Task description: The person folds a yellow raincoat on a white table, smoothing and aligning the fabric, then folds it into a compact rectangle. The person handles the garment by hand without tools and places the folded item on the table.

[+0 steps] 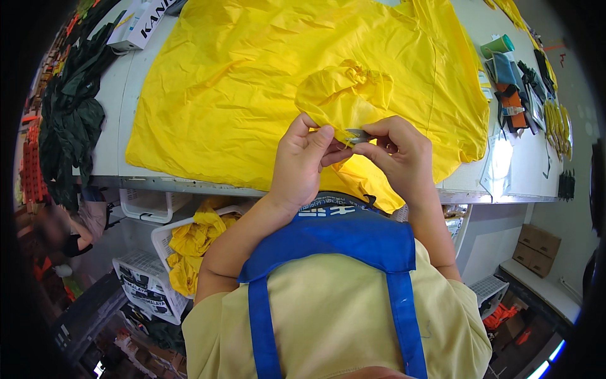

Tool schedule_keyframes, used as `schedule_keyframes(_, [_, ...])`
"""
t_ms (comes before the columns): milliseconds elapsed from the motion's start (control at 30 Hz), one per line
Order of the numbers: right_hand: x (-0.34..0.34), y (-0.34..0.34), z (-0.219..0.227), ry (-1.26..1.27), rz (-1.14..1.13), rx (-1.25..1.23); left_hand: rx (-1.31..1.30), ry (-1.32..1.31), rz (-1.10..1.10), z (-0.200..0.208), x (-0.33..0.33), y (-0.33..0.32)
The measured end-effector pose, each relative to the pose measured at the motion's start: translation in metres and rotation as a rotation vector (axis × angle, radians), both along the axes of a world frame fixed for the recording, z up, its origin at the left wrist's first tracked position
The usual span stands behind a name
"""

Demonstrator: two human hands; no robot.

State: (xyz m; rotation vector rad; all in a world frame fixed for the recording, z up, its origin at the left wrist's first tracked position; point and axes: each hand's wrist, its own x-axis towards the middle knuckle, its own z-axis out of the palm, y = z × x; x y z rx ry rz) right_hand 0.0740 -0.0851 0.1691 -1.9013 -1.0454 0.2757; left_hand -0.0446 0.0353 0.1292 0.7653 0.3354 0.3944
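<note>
A large yellow garment lies wrinkled across the white worktable, with a gathered, elastic-looking end lifted up in front of me. My left hand is closed, pinching the edge of that yellow cloth between thumb and fingers. In my right hand is a pair of small metal thread snips, its blades pointing left at the pinched edge. Both hands almost meet, just above the table's front edge. A loose yellow flap hangs below them. Whether the blades touch the cloth I cannot tell.
Dark green garments hang over the table's left end, beside a white box. On the right lie a green roll and several small tools. Under the table, a white basket holds yellow cloth. A person is at the far left.
</note>
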Motion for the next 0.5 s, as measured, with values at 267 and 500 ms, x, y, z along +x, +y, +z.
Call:
schedule_keyframes(267, [-0.005,0.002,-0.004,-0.008,-0.040,0.049,-0.056,0.013,0.001,0.001,0.003,-0.001])
schedule_keyframes(500, [-0.003,-0.001,-0.035,0.200,-0.172,0.203,-0.174,0.007,0.041,0.002,0.008,-0.002])
